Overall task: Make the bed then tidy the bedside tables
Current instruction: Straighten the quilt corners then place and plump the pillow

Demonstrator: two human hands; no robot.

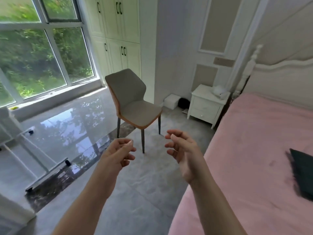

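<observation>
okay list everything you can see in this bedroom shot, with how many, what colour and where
bed: one, pink cover, right side
headboard: one, cream, at the bed's far end
dark cloth: one, dark green, on the bed at the right edge
bedside table: one, white, beside the bed's head
white object: one, on the bedside table, too blurred to name
chair: one, grey seat with orange edge, centre floor
wardrobe: one, cream with black handles, far wall
window: one, white frame, left
white box: one, floor by the wall
left hand: fingers loosely curled, empty
right hand: fingers loosely curled, empty
</observation>
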